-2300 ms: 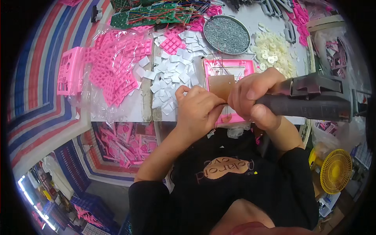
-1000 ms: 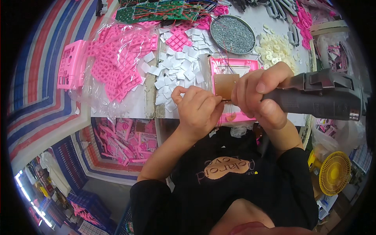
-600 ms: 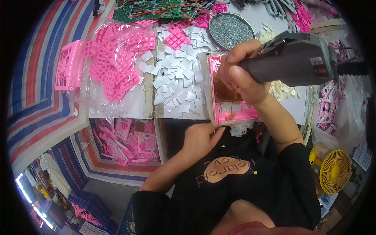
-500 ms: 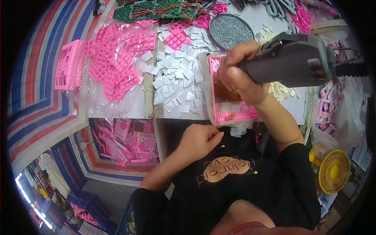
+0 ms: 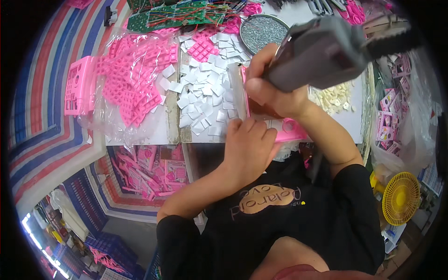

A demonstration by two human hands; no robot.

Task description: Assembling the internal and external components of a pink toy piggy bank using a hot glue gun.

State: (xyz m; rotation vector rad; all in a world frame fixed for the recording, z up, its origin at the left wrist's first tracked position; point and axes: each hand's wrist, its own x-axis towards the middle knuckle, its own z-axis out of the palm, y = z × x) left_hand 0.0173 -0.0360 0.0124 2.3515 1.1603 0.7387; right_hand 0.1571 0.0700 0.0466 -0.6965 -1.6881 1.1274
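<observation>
My right hand point(image 5: 268, 88) grips a grey powered hand tool point(image 5: 326, 49), held tilted above a pink plastic case point(image 5: 287, 130) at the table's near edge. My left hand point(image 5: 249, 149) rests on the near side of that pink case, fingers curled against it; what lies under the fingers is hidden. A brown patch on the case shows just under my right hand. To the left of both hands lies a heap of small white squares point(image 5: 203, 100).
Pink keypad pieces in a clear bag point(image 5: 128, 86) lie at the left beside a pink panel point(image 5: 77, 86). A round tin of small metal parts point(image 5: 259, 32), green circuit boards point(image 5: 172, 14), cream round pieces point(image 5: 333, 100) and a yellow fan point(image 5: 401, 198) surround the work.
My right hand lifted the grey tool up and away from the case. My left hand dropped below the table edge, then came back up onto the pink case.
</observation>
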